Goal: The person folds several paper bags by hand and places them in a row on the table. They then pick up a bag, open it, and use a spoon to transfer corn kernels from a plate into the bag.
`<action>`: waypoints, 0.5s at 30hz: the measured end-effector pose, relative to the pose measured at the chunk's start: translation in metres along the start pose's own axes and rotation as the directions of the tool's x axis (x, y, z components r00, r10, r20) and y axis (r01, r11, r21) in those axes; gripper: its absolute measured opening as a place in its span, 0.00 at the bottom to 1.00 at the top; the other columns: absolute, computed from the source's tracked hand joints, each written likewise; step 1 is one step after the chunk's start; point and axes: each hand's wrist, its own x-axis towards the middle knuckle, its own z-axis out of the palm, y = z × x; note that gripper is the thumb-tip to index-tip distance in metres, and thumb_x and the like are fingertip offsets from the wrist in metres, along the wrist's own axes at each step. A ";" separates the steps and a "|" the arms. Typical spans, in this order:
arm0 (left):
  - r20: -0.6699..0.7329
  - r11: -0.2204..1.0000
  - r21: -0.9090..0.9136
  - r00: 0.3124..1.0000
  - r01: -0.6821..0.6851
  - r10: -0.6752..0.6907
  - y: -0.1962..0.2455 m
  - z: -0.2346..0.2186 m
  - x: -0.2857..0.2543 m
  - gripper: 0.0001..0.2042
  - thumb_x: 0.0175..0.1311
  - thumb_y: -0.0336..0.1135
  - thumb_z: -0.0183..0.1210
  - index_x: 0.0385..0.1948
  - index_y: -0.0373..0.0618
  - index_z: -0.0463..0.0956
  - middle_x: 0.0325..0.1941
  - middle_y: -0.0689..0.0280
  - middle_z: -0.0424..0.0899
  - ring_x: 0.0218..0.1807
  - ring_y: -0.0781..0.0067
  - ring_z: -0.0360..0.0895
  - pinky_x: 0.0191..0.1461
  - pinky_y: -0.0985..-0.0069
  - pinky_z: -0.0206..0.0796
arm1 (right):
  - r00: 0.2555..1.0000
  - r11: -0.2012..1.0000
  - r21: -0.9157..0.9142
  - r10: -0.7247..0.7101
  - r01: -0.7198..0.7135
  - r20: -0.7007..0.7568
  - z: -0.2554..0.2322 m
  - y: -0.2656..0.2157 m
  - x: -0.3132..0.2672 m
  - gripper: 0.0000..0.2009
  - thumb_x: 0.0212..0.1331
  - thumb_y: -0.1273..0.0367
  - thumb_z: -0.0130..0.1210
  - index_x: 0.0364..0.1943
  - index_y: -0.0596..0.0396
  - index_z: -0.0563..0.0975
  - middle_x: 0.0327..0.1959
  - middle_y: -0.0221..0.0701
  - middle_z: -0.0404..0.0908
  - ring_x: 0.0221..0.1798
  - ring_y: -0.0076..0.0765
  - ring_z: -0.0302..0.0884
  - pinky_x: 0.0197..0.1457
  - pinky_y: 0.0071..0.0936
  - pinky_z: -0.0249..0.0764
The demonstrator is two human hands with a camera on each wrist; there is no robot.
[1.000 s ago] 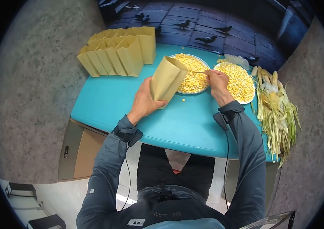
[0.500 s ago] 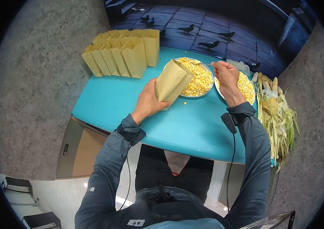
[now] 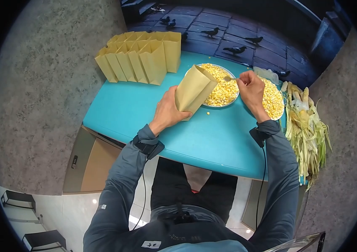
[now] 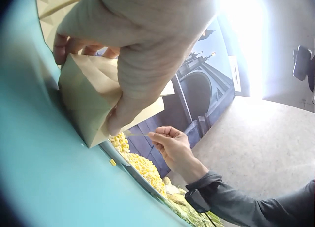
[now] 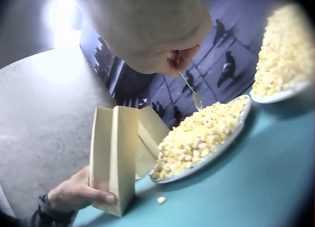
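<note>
My left hand grips an open-topped brown paper bag low on its sides, thumb in front. The bag tilts towards the left plate of corn kernels, overlapping its near-left rim in the head view. In my right hand the fingers pinch the handle of a small metal spoon. The spoon's tip is close over the kernels at the plate's far side in the right wrist view. What lies inside the bag is hidden.
Several upright paper bags stand at the back left. A second plate of kernels is partly behind my right hand. Corn cobs and husks lie along the right edge. One loose kernel sits on the turquoise table.
My right hand has drawn the spoon away from the bag's mouth, across to the plate's far edge, then back over the kernels. The left hand keeps its hold; the head view has shifted slightly.
</note>
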 end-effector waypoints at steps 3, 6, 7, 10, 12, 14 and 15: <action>-0.003 1.000 -0.003 1.000 -0.015 0.015 0.001 0.000 0.000 0.49 0.45 0.40 0.84 0.72 0.41 0.65 0.66 0.49 0.80 0.67 0.45 0.80 0.69 0.53 0.74 | 0.990 0.989 0.044 0.141 -0.142 0.031 0.012 0.019 -0.015 0.08 0.61 0.70 0.72 0.39 0.58 0.85 0.30 0.33 0.90 0.32 0.27 0.88 0.40 0.29 0.82; -0.001 1.000 -0.008 1.000 -0.019 0.019 0.000 0.000 -0.001 0.49 0.45 0.40 0.84 0.72 0.41 0.65 0.66 0.49 0.80 0.67 0.44 0.80 0.69 0.53 0.74 | 0.943 0.935 0.118 0.329 -0.333 0.052 0.026 0.025 -0.024 0.10 0.59 0.69 0.73 0.39 0.59 0.86 0.31 0.31 0.91 0.33 0.26 0.87 0.40 0.29 0.82; -0.003 1.000 -0.011 1.000 -0.019 0.019 0.000 0.000 0.000 0.49 0.45 0.40 0.84 0.72 0.41 0.65 0.66 0.48 0.80 0.67 0.44 0.80 0.69 0.53 0.75 | 0.918 0.903 0.174 0.395 -0.394 0.029 0.029 0.026 -0.025 0.10 0.58 0.70 0.74 0.39 0.60 0.86 0.31 0.32 0.91 0.33 0.27 0.87 0.41 0.29 0.82; -0.005 0.999 -0.034 1.000 -0.030 0.030 0.002 -0.001 0.000 0.49 0.45 0.40 0.84 0.72 0.40 0.65 0.66 0.48 0.80 0.67 0.44 0.80 0.69 0.54 0.75 | 0.837 0.801 0.279 0.547 -0.529 0.018 0.044 0.031 -0.024 0.11 0.55 0.71 0.75 0.39 0.61 0.86 0.33 0.33 0.91 0.33 0.28 0.87 0.41 0.28 0.83; 0.005 0.999 -0.029 0.999 -0.034 0.034 0.001 0.000 0.000 0.49 0.45 0.40 0.84 0.72 0.39 0.65 0.66 0.47 0.80 0.67 0.44 0.80 0.69 0.54 0.75 | 0.778 0.732 0.323 0.628 -0.600 0.022 0.043 0.026 -0.027 0.12 0.54 0.71 0.75 0.39 0.61 0.87 0.34 0.34 0.91 0.33 0.28 0.87 0.41 0.28 0.83; 0.006 0.999 -0.020 0.999 -0.031 0.031 -0.001 0.001 0.001 0.49 0.45 0.40 0.85 0.71 0.38 0.65 0.66 0.47 0.80 0.67 0.44 0.80 0.69 0.54 0.75 | 0.750 0.685 0.352 0.656 -0.638 0.082 0.034 0.007 -0.024 0.13 0.54 0.76 0.76 0.41 0.62 0.84 0.33 0.31 0.88 0.32 0.25 0.83 0.37 0.23 0.80; 0.006 0.999 -0.011 1.000 -0.031 0.031 -0.002 0.001 0.000 0.49 0.46 0.40 0.85 0.71 0.37 0.64 0.66 0.46 0.80 0.67 0.44 0.80 0.69 0.55 0.74 | 0.771 0.711 0.338 0.633 -0.616 0.073 0.033 0.011 -0.025 0.13 0.55 0.76 0.76 0.41 0.62 0.84 0.33 0.31 0.87 0.31 0.25 0.83 0.36 0.23 0.79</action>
